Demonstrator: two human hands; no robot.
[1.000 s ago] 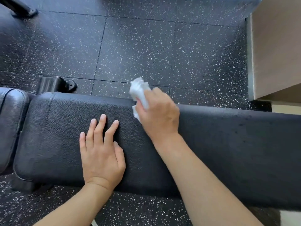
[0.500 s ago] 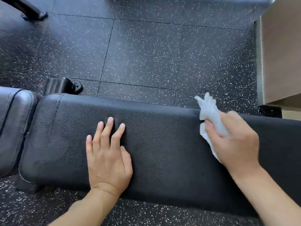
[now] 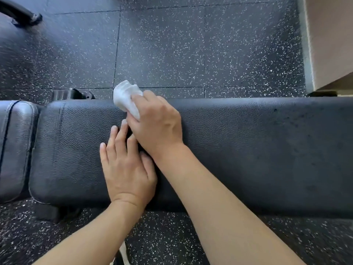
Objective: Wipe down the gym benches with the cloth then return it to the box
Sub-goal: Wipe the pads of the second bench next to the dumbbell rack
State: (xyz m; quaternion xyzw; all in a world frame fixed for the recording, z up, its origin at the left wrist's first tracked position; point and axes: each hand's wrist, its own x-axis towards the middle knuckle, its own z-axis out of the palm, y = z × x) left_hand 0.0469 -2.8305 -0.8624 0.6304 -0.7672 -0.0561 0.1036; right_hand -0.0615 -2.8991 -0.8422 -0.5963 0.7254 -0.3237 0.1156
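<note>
This is a gym. Black rubber floor tiles point(image 3: 191, 44) flecked with white cover the ground, and a padded black workout bench point(image 3: 257, 150) spans the middle of the frame. A black equipment foot point(image 3: 24, 16) sits at upper left.

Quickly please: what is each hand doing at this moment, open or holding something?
Left hand: open, flat on the bench pad.
Right hand: holding the white cloth.
</note>
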